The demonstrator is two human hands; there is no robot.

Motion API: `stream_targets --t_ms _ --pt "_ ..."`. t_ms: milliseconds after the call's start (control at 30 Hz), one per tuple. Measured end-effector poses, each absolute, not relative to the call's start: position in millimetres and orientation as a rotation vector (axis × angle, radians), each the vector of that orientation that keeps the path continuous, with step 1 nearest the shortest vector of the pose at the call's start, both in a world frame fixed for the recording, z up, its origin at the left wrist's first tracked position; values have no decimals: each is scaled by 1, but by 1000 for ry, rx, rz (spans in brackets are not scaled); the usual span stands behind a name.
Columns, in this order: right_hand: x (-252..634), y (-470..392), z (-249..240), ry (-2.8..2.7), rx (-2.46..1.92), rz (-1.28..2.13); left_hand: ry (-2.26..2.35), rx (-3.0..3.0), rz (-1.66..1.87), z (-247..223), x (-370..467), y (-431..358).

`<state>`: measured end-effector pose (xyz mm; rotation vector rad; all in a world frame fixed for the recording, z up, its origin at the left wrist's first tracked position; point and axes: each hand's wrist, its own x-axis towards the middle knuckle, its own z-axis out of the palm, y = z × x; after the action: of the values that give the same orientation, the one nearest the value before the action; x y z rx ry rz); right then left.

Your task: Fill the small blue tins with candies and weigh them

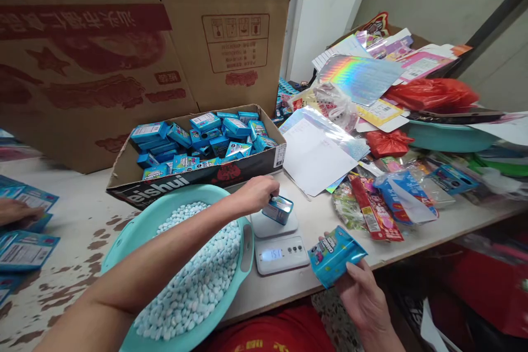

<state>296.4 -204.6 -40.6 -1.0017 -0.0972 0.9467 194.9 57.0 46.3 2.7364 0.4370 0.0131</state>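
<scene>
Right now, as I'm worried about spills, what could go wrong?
The left arm crosses the basin of pale pellets and might brush some out. The basin nearly meets the scale, so a nudge might shift it. The right hand holds a blue carton near the table edge; it might fall.

Clock around scale (295, 258). 9: basin (246, 247) close beside, left arm (181, 242) slants over it, blocks low pass. 11: low carton (206, 180), tall cardboard box (185, 66) walls off behind. 12: left hand (258, 192) over platform. 1: paper stack (317, 154). 2: narrow bare strip of table (315, 212), then packets (375, 209). 3: right hand (363, 291) with blue pack (334, 256) blocks. 6: free strip to table edge.
</scene>
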Motion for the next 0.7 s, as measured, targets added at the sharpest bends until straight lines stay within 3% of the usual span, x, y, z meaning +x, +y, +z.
stream_targets --t_ms 367,700 --pt "296 -209 -33 40 -1004 915 688 2596 190 57 177 60" --pt "287 -208 -33 58 -1007 970 402 2803 -131 24 190 33"
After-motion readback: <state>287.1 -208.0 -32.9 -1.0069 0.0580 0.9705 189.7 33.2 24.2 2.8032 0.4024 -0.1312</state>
